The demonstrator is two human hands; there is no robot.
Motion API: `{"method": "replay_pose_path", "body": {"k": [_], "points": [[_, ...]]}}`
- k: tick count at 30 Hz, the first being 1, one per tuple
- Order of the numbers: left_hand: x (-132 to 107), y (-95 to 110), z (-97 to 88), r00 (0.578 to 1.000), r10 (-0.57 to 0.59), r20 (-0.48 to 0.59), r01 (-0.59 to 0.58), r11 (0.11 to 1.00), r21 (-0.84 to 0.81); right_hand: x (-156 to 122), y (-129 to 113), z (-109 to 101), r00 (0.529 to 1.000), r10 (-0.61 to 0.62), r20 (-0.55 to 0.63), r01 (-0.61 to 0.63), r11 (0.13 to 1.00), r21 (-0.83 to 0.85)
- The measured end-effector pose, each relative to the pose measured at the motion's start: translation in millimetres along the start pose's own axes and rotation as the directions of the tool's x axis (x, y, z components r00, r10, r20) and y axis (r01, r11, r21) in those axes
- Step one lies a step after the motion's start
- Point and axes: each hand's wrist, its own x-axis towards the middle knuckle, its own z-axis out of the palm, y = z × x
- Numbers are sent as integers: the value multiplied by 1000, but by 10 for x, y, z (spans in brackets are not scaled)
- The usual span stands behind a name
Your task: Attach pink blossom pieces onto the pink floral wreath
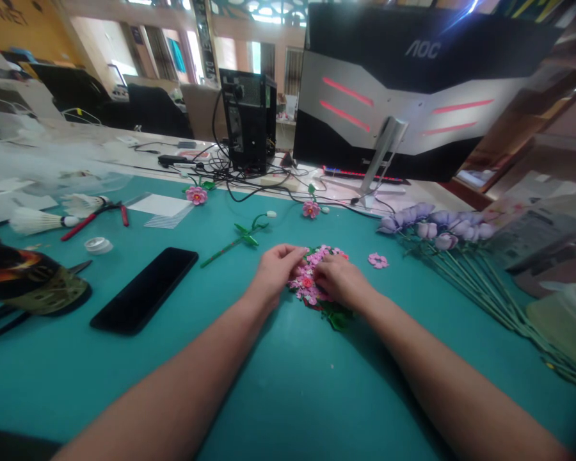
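On the green surface (273,403), the pink cluster (310,294) lies between the hands: the left hand (279,269) pinches narrowly at its nine o'clock edge and the right hand (343,280) curls over its three o'clock side, though I cannot tell whether either grips a piece. From there, a phone (144,291) lies at nine and purple flowers (429,224) at two. Farther off, a computer case (252,121) stands at eleven, a monitor (398,70) at one, a chair (156,110) between ten and eleven.
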Motion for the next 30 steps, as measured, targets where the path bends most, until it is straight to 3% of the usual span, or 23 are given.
{"method": "replay_pose_path", "body": {"k": [10, 17, 24, 30], "points": [[5, 0, 5, 1000, -15, 7, 15, 1000, 17, -48, -78, -263, 981, 44, 190, -27, 995, -92], [26, -21, -12, 1000, -11, 24, 11, 1000, 19, -51, -159, -232, 989, -14, 145, 47, 973, -225], [23, -18, -12, 1000, -7, 29, 6, 1000, 25, -43, -123, -222, 994, -25, 103, 41, 987, -157], [9, -10, -5, 999, -16, 48, 15, 1000, 15, -39, -72, -261, 996, 87, 12, -87, 996, 8]]}}
